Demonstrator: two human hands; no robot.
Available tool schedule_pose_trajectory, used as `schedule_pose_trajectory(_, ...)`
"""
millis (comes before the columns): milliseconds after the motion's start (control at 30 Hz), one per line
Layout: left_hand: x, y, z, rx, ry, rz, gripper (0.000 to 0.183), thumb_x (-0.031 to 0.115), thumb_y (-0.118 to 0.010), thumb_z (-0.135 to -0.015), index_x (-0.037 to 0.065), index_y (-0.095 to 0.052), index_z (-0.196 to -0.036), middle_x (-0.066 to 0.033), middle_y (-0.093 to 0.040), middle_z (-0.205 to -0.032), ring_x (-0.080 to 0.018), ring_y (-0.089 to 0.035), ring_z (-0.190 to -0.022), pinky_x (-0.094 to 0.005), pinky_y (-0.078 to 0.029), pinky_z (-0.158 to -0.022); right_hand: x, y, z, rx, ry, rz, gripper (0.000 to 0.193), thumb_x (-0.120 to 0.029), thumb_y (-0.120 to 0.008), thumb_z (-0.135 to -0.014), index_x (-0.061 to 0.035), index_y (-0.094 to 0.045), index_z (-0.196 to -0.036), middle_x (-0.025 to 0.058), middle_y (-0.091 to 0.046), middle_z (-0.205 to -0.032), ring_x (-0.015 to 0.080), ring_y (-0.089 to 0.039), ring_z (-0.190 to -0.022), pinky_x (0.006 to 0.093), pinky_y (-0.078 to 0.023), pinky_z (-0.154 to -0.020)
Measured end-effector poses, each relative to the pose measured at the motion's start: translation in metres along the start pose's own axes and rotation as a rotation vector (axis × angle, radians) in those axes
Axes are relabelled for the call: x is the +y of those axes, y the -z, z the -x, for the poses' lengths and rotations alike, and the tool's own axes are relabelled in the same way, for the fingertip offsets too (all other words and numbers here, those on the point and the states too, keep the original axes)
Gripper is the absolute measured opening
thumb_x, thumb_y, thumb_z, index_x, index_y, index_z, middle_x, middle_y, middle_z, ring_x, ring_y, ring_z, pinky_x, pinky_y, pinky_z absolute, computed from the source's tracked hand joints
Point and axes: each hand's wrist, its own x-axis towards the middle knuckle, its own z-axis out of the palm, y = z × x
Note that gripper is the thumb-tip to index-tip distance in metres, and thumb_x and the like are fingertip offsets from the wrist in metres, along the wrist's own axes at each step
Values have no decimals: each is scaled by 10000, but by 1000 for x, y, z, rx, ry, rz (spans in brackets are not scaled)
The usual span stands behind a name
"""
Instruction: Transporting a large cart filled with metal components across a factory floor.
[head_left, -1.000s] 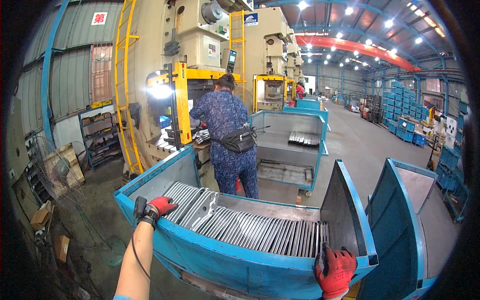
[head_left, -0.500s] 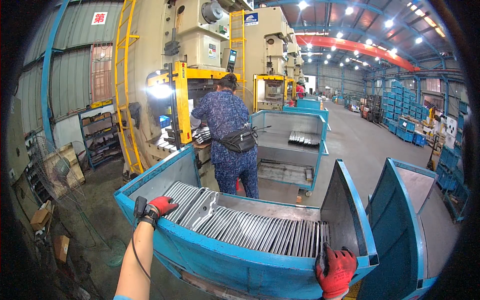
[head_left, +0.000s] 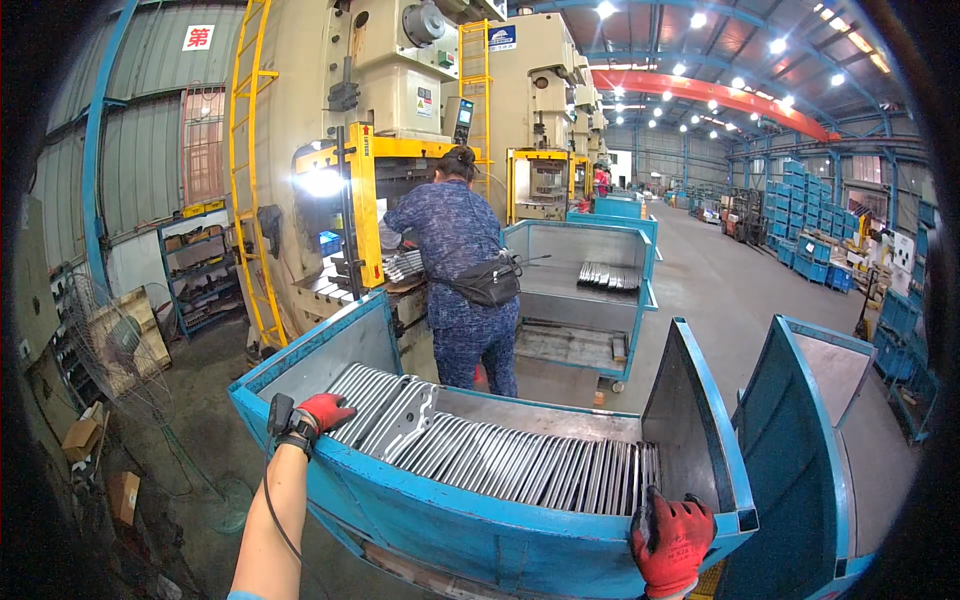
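Observation:
My left hand (head_left: 324,411), in a red glove, lies over the left part of the near rim of a blue metal bin (head_left: 450,497). Its fingers reach inward beside the stacked parts and hold nothing that I can see. At the bin's near right corner, my right hand (head_left: 672,543), gloved in red with dark fingertips, is closed over the rim. Between both hands a long row of thin, curved metal parts (head_left: 530,463) stands on edge in the bin. One flat plate with holes (head_left: 405,418) leans among them, its face showing.
Beyond the bin a person in blue (head_left: 462,240) bends toward a press with a yellow frame (head_left: 366,210). Another blue bin (head_left: 580,240) holds more metal parts. A blue container (head_left: 800,420) stands close on the right, a wire fan (head_left: 122,335) at left.
The person in blue has shifted slightly to the right and leans further toward the press. My hands and the bin look unmoved.

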Motion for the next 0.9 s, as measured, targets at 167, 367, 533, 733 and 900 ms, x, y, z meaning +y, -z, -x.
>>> schedule_pose_trajectory(167,4,3,1,-50,42,-7,713,571,-565,-755,55,-531,-1246,-180,-528,-1260,-320,-497,-1172,-391,-372,-1002,0,-2,0,8,10,30,539,-300,-653,-576,-77,-630,-1066,105,-583,-796,324,-539,-842,478,-381,-884)
schedule_pose_trajectory(367,3,3,0,-39,30,-10,710,575,-560,-756,57,-536,-1241,-181,-531,-1256,-321,-498,-1169,-394,-372,-1002,0,-1,0,-10,0,25,549,-297,-654,-564,-79,-629,-1068,110,-589,-798,322,-541,-842,475,-385,-885)
schedule_pose_trajectory(533,5,6,5,-54,45,-6,710,568,-564,-753,59,-530,-1248,-184,-528,-1259,-323,-499,-1169,-396,-371,-1004,-2,1,-2,-28,-3,29,563,-302,-647,-568,-78,-625,-1083,111,-590,-800,320,-543,-841,470,-388,-885)
schedule_pose_trajectory(733,7,8,4,-66,54,-5,714,560,-569,-749,57,-525,-1254,-186,-524,-1263,-325,-496,-1171,-397,-371,-1005,-1,1,-2,-5,8,35,574,-296,-650,-564,-83,-624,-1096,108,-584,-791,317,-542,-831,469,-389,-885)
schedule_pose_trajectory(900,4,5,2,-64,45,-4,713,559,-568,-749,59,-524,-1255,-186,-524,-1263,-327,-495,-1172,-397,-371,-1005,-1,1,-1,-19,3,21,578,-284,-658,-554,-88,-624,-1096,106,-580,-794,313,-540,-831,471,-384,-894)
